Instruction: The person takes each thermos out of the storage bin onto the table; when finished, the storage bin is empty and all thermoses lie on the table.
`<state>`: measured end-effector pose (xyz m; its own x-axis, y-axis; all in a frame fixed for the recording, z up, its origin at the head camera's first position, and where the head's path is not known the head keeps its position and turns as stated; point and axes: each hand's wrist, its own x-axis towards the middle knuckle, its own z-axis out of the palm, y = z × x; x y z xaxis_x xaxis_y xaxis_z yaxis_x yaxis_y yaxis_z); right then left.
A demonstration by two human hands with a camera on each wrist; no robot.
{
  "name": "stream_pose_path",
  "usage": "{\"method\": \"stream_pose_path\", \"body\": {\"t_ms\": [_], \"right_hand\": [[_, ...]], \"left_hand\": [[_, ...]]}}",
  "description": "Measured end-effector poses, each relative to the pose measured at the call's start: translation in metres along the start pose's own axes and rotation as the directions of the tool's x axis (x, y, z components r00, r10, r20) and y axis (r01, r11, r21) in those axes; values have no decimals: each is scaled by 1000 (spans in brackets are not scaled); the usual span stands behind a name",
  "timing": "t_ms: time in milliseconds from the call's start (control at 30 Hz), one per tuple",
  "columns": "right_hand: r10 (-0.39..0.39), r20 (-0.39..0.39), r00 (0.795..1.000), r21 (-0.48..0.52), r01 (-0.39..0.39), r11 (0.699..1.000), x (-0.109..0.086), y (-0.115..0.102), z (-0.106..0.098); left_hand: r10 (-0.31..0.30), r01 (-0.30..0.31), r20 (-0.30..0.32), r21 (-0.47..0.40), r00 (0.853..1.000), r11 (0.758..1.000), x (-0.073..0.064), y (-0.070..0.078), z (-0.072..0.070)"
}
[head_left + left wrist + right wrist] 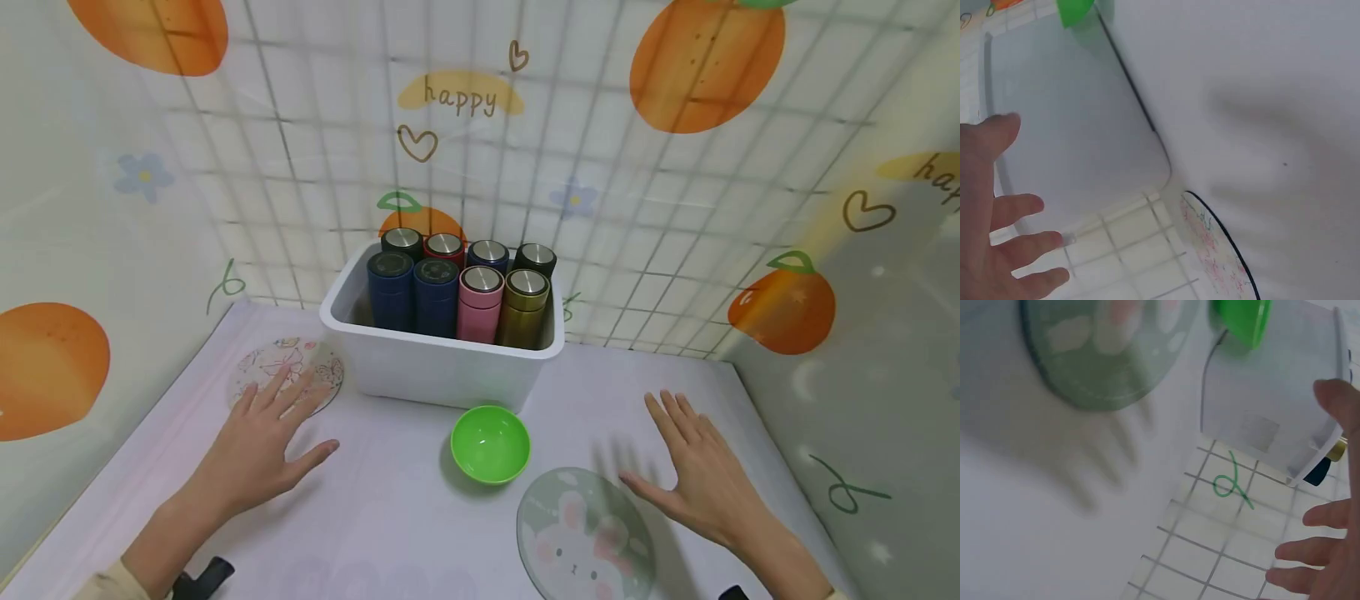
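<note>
My left hand (258,454) hovers with spread fingers over the table's left side, its fingertips overlapping a round patterned mat (250,367) in the head view. My right hand (701,479) is held out on the right, fingers straight and holding nothing, beside a round green mat with a white rabbit (573,542). Between the hands a bright green bowl (491,445) sits in front of a white bin (442,371). Several thermos bottles stand upright in the bin, among them a pink thermos (480,308), a gold thermos (522,312) and a dark blue thermos (392,296).
A wire grid (322,208) behind a sheet printed with oranges rises at the back of the table (360,492). Printed side panels (885,400) flank the table. The right wrist view shows the bin's side wall (1266,381) and the bowl's edge (1244,322).
</note>
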<state>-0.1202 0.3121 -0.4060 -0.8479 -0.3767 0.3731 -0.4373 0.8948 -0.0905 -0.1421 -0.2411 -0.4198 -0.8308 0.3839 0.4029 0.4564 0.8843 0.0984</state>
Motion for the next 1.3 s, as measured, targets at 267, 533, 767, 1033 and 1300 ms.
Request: {"method": "stream_pose_path", "body": {"t_ms": [267,533,767,1033,1300], "right_hand": [[25,-104,994,126,-12,992,10,-11,0],[50,-175,983,251,-4,968,23,-17,-2],[54,-228,972,346,29,938,33,-23,-5],[80,-258,963,399,31,917,43,-28,-7],[63,-272,960,409,57,911,54,-31,-7]], "left_hand": [[-69,45,-132,-175,989,984,7,-1,-13],[-164,84,-196,-361,967,929,11,-2,-20],[-247,121,-221,-465,943,877,19,-3,-26],[-301,142,-237,-517,924,844,31,-7,-29],[-349,181,-222,-545,910,819,41,-10,-33]]}}
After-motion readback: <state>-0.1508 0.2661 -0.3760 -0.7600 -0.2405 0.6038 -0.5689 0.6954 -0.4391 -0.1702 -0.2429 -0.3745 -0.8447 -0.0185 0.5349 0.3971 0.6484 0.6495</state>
